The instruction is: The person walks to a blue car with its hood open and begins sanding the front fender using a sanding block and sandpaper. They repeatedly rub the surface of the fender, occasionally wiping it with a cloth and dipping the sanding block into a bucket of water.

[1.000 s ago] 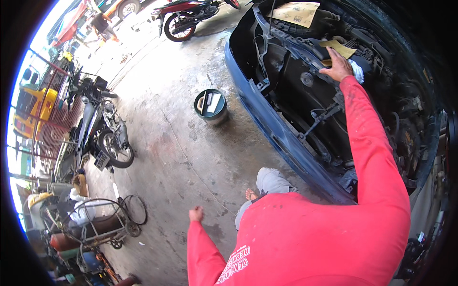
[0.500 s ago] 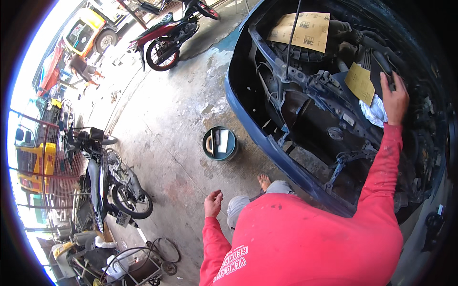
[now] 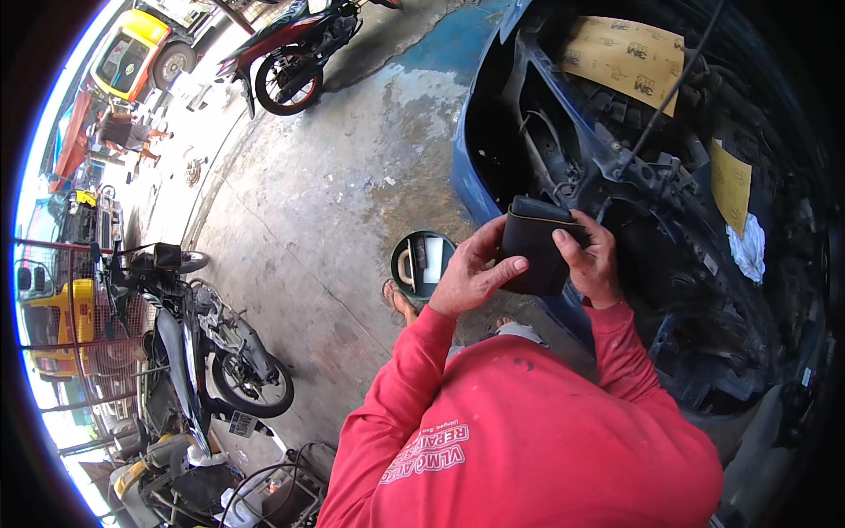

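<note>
Both hands, left hand (image 3: 471, 280) and right hand (image 3: 591, 262), clamped on folded dark sanding sheet (image 3: 535, 246) over blue car (image 3: 493, 185); refolding seemed underway, firm pinch needed next.

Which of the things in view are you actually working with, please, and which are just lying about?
In hand: dark pad, gripped by left hand and right hand, in front of the blue car.

Lying about: sandpaper sheets, white rag, bucket, motorbikes.
</note>
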A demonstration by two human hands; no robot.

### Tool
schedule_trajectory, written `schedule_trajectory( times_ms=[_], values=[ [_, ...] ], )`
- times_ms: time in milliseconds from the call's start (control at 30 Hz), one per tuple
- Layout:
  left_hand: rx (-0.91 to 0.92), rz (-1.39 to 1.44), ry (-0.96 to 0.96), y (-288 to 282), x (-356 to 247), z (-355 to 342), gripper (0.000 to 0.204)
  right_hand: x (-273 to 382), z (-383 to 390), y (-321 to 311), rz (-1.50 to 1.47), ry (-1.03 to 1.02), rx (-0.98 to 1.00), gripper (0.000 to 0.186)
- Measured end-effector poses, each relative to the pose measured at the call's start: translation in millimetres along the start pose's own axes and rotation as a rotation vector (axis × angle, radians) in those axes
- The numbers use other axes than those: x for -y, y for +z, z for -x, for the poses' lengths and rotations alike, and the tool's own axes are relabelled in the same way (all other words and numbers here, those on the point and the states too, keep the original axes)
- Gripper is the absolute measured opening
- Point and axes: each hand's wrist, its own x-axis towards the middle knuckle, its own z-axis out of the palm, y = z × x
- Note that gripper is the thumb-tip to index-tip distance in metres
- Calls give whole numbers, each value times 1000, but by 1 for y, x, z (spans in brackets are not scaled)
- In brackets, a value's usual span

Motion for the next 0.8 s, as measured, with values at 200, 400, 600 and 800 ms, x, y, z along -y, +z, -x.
schedule_trajectory(
  times_ms=[200, 400, 600, 800],
  values=[
    [4, 303, -247, -170, 39, -4, 71, -82, -56, 147, -240, 318, 194, 38],
    [-89, 818, -384, -327, 47, 12, 84, -103, -146, 304, -47, 321, 360, 65],
    [-32, 869, -395, -418, 48, -9, 92, -117, -206, 353, 419, 333, 585, 85],
    [44, 549, -346, -499, 74, -26, 87, -71, -322, 171, 1177, -240, -575, 59]
  ],
)
